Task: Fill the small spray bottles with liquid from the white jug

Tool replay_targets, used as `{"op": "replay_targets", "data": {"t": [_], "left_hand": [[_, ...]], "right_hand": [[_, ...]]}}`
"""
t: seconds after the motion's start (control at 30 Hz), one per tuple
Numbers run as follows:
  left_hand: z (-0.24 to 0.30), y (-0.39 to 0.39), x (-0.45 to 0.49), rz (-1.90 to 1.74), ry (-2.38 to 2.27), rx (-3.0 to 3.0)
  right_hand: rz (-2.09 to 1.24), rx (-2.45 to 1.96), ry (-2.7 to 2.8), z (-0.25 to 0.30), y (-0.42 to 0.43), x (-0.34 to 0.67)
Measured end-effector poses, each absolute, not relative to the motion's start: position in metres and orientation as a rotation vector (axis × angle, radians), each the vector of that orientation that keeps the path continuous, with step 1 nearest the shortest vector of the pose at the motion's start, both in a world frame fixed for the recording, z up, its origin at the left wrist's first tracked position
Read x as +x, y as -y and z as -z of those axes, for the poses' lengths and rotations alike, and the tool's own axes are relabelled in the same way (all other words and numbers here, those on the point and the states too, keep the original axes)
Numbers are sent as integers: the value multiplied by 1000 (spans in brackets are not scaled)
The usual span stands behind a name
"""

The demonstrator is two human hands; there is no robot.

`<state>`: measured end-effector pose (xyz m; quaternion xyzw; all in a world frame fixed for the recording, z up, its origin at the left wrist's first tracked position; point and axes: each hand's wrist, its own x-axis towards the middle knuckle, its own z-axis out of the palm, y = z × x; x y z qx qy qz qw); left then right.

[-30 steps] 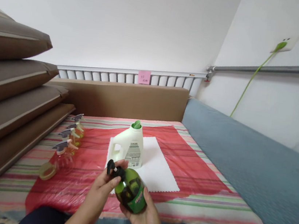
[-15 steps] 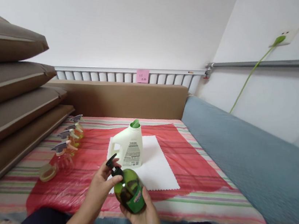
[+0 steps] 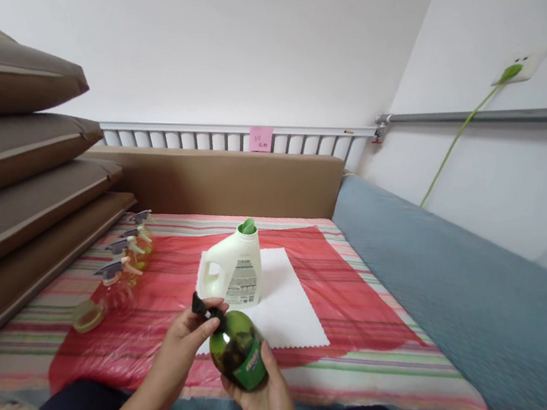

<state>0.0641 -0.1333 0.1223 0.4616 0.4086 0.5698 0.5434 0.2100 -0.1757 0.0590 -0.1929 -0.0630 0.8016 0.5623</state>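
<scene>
At the left edge of the frame is a stack of cushions (image 3: 25, 138); next to it, at the middle left, spray bottles (image 3: 125, 246) stand in a row; in the lower centre, the left hand (image 3: 188, 335) has its fingers closed around the neck of the tilted green pump bottle (image 3: 237, 349); a white jug (image 3: 239, 269) stands just behind, on a white sheet (image 3: 290, 308); the right hand (image 3: 268, 398) is wrapped around the bottle's lower part.

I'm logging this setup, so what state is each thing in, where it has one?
Green bottle: tilted
Black pump: on green bottle, tightness unclear
Left hand: gripping black pump
Right hand: holding green bottle
White jug: upright, uncapped
Spray bottles: upright
Green plug: plugged in
Brown cushions: stacked
White cloth: spread flat
</scene>
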Motion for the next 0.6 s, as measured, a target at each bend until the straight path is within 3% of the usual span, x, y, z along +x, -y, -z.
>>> {"op": "replay_targets", "data": {"t": [0.2,0.47,0.6], "left_hand": [[-135,138,58,-1610,-912,947],[-154,144,60,-1708,-892,917],[-159,143,62,-1586,-882,964]], "right_hand": [[-1923,-451,126,-55,174,211],[-1927,-460,85,-51,173,210],[-1939,-432,89,-54,172,211]]}}
